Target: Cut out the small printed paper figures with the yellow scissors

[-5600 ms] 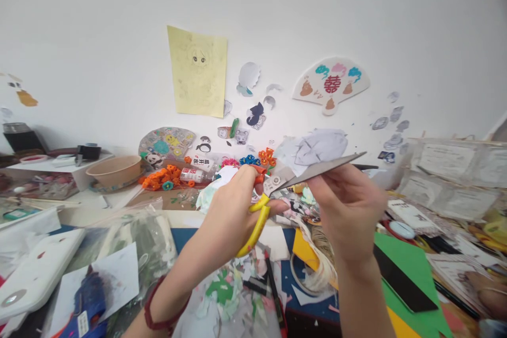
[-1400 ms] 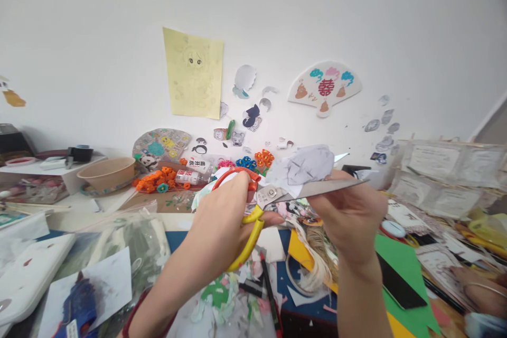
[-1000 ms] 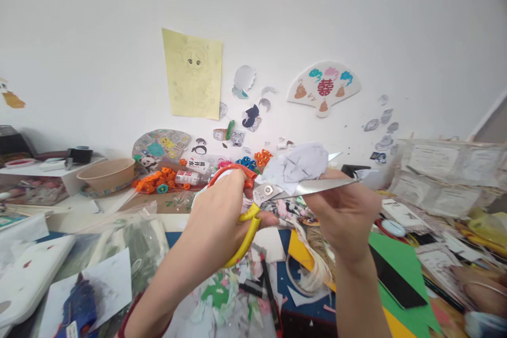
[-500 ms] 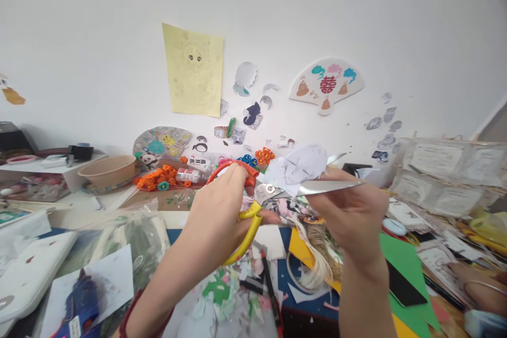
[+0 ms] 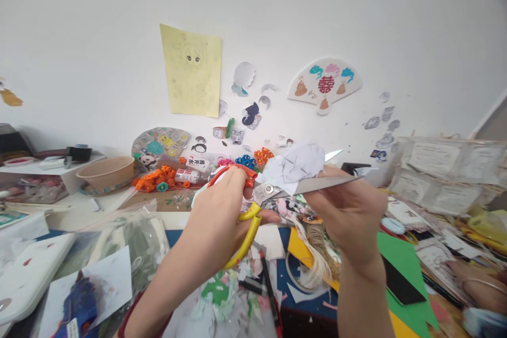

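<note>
My left hand [image 5: 224,203] is closed around the red and yellow handles of a pair of scissors [image 5: 325,185]. The metal blades point right and stand apart, with a crumpled white paper piece [image 5: 301,163] between them. Faint pencil lines show on the paper. On its right side, my right hand [image 5: 348,208] grips the paper, its fingers partly hidden behind the lower blade. Both hands are raised above the table's clutter.
Paper scraps [image 5: 217,290], a marker [image 5: 271,296] and a cord bundle [image 5: 317,253] lie below. A blue glue gun [image 5: 81,301] rests at left, green card [image 5: 404,274] at right. Another person's hand [image 5: 479,280] is at the right edge. A yellow drawing [image 5: 192,74] hangs behind.
The upper scissor blade now shows brighter and at a slightly different angle, while the paper has shifted slightly left. Both hands keep their grip; the whole view has moved a little.
</note>
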The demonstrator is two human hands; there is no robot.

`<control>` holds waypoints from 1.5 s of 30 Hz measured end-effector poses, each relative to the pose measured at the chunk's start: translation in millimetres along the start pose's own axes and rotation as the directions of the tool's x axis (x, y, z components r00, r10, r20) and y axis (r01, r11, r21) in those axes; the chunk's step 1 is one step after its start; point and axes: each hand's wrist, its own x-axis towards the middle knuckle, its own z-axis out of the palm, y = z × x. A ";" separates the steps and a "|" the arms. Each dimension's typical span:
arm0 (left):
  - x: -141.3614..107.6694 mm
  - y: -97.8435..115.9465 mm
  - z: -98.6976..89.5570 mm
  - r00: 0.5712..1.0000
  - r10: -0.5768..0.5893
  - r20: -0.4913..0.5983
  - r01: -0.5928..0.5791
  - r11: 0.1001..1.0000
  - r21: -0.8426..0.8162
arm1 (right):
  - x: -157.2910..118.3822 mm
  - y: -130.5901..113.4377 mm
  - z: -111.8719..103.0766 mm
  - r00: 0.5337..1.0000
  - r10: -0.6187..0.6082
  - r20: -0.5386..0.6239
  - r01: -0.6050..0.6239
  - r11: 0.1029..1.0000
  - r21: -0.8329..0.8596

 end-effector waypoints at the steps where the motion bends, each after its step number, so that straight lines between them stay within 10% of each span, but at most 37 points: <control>1: -0.6 -0.4 -0.2 1.000 0.006 -0.006 -0.006 1.000 0.007 | -0.1 -0.1 -0.1 1.000 0.002 0.004 -0.002 1.000 0.000; 38: 0.5 3.0 -4.3 0.995 -0.042 0.085 0.045 0.998 -0.032 | 0.8 0.7 3.9 0.998 0.007 -0.057 -0.002 0.997 0.076; 45: 2.3 -35.0 -24.2 0.995 0.069 0.072 -0.054 0.979 -0.199 | 1.3 6.8 3.0 0.967 0.203 -0.151 -0.178 0.971 0.160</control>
